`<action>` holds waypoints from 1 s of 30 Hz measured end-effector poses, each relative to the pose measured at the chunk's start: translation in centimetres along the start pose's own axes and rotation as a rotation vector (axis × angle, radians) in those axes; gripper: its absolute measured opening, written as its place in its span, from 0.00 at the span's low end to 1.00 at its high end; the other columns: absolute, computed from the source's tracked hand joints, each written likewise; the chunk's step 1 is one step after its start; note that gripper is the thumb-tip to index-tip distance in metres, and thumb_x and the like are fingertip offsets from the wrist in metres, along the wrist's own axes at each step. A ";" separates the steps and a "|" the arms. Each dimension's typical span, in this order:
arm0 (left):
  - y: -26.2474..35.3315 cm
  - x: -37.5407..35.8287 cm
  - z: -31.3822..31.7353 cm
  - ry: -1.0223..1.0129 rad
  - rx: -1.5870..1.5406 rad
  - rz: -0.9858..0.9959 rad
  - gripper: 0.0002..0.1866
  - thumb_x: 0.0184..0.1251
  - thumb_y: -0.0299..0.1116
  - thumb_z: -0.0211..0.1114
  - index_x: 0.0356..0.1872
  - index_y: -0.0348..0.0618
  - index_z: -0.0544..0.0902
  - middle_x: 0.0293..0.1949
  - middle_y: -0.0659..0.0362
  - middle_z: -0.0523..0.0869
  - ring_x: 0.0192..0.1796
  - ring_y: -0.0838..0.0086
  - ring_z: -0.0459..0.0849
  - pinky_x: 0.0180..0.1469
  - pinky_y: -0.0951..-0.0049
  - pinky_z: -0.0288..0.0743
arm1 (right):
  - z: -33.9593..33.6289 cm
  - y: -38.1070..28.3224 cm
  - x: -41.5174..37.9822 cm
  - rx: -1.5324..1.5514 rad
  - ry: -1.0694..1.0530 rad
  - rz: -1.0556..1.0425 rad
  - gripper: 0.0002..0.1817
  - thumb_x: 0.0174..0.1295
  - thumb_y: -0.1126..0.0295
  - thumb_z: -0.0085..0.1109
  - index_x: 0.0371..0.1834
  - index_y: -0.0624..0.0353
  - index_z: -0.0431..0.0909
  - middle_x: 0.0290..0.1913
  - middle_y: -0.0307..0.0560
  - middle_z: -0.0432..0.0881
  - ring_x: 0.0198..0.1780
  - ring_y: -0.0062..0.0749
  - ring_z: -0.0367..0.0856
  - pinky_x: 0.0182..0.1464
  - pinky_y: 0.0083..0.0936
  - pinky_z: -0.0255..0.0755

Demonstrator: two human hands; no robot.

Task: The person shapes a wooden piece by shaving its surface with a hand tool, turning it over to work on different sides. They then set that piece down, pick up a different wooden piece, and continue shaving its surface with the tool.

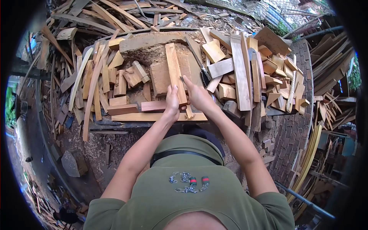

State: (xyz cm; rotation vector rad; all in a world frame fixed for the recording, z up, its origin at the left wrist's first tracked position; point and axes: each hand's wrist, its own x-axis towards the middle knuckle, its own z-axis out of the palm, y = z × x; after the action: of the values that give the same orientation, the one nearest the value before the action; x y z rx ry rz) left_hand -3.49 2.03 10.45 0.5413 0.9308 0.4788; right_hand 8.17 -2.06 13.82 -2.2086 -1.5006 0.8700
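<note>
A long squared piece of wood (175,67) slants away from me over the middle of the workbench, its near end between my hands. My left hand (172,101) is closed on the near left edge of this piece, thumb pointing up along it. On the other side, my right hand (199,97) is closed with its fingertips at the right edge. A small dark tip shows at those fingertips; its kind is too small to tell. Under the far part sits a worn wooden block (159,78). A thin wood stick (189,112) pokes out below the near end.
Offcuts (120,82) lie heaped on the left of the bench, and more blocks and boards (239,73) on the right. A long batten (134,116) runs along the front edge. Behind is a pile of scrap wood (111,17). A brick surface (289,134) lies to the right.
</note>
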 end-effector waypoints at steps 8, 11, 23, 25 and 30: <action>-0.1 0.0 -0.1 -0.002 -0.036 0.001 0.13 0.78 0.46 0.36 0.49 0.54 0.66 0.33 0.59 0.77 0.24 0.74 0.76 0.16 0.78 0.64 | -0.4 -0.9 -3.8 0.009 -0.054 0.043 0.28 0.66 0.71 0.45 0.71 0.52 0.59 0.34 0.73 0.79 0.38 0.64 0.80 0.42 0.49 0.71; 0.3 0.0 -0.3 -0.025 0.025 -0.007 0.13 0.78 0.46 0.36 0.51 0.54 0.65 0.33 0.60 0.77 0.25 0.74 0.76 0.16 0.78 0.63 | 0.1 -0.3 0.1 0.034 0.057 -0.056 0.29 0.64 0.73 0.44 0.71 0.56 0.60 0.36 0.72 0.80 0.39 0.63 0.81 0.43 0.50 0.71; -0.4 0.8 -1.7 -0.052 0.042 -0.001 0.13 0.79 0.46 0.36 0.49 0.53 0.65 0.33 0.60 0.78 0.25 0.75 0.79 0.15 0.79 0.64 | 0.1 -0.4 2.1 -0.037 -0.037 0.009 0.33 0.58 0.72 0.51 0.70 0.61 0.59 0.37 0.65 0.83 0.43 0.58 0.83 0.44 0.46 0.76; -0.2 0.2 -1.5 -0.057 0.063 0.007 0.13 0.79 0.46 0.36 0.49 0.52 0.65 0.31 0.59 0.78 0.23 0.75 0.78 0.15 0.79 0.63 | -0.5 -1.0 2.4 -0.032 -0.039 0.045 0.35 0.56 0.74 0.54 0.70 0.61 0.58 0.38 0.65 0.83 0.43 0.57 0.83 0.43 0.45 0.77; -0.3 0.6 -1.5 -0.040 0.030 0.027 0.14 0.79 0.46 0.35 0.49 0.51 0.64 0.28 0.58 0.77 0.21 0.73 0.77 0.14 0.78 0.64 | -0.2 -1.4 -2.1 -0.058 -0.069 0.026 0.40 0.51 0.76 0.62 0.71 0.56 0.58 0.36 0.68 0.82 0.39 0.58 0.84 0.41 0.48 0.77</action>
State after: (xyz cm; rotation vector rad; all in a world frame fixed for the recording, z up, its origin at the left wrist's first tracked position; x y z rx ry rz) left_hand -4.41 2.46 9.16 0.5891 0.8945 0.4772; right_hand 6.78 -3.47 15.41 -2.2665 -1.5502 0.9308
